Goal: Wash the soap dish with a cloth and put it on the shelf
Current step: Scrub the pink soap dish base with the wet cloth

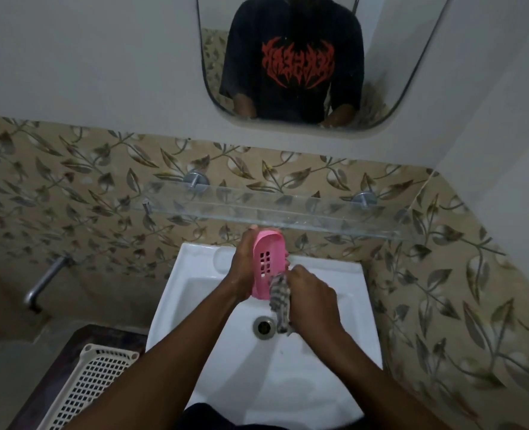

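A pink plastic soap dish (268,259) with drain slots is held upright over the white sink (201,274), its underside facing me. My left hand (241,268) grips it along its left edge. My right hand (311,301) is closed on a striped grey cloth (280,302), pressed against the dish's lower right part; the cloth's tail hangs toward the drain (263,327). A glass shelf (319,215) runs along the tiled wall just above and behind the dish.
A mirror (303,125) hangs above the shelf. A metal tap (44,282) sticks out of the wall at left. A white perforated basket (92,386) lies at lower left on a dark surface. Leaf-patterned tiles cover the walls.
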